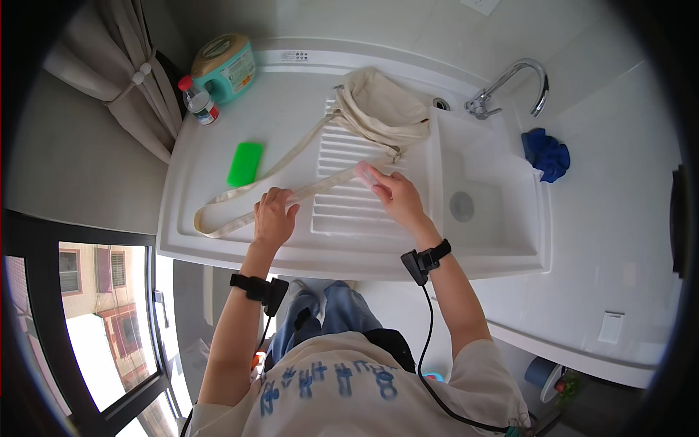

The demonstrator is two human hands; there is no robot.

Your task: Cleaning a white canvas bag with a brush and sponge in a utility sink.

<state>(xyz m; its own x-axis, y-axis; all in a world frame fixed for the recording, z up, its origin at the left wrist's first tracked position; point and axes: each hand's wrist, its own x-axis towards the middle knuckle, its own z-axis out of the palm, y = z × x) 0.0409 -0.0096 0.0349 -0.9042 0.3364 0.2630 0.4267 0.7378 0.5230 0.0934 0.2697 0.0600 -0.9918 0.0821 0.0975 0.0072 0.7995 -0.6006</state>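
Observation:
A cream canvas bag (377, 104) lies on the ribbed washboard (349, 218) of a white laundry sink, its far part crumpled. From the bag its long cream strap (319, 185) runs across the ribs and loops round on the smooth left side. My left hand (274, 216) holds the strap down near the washboard's left edge. In my right hand (401, 199) is a small pink object (366, 173), against the strap close to its metal buckle end; whether it is a brush or a soap bar I cannot tell. Beyond my left hand lies a bright green soap bar (244, 164).
A teal detergent jug (232, 68) and a red-capped plastic bottle (199, 102) stand at the back left. To the right is the basin (480, 229) with a drain, below a chrome faucet (508, 90). A crumpled blue cloth (545, 155) rests at the basin's right rim.

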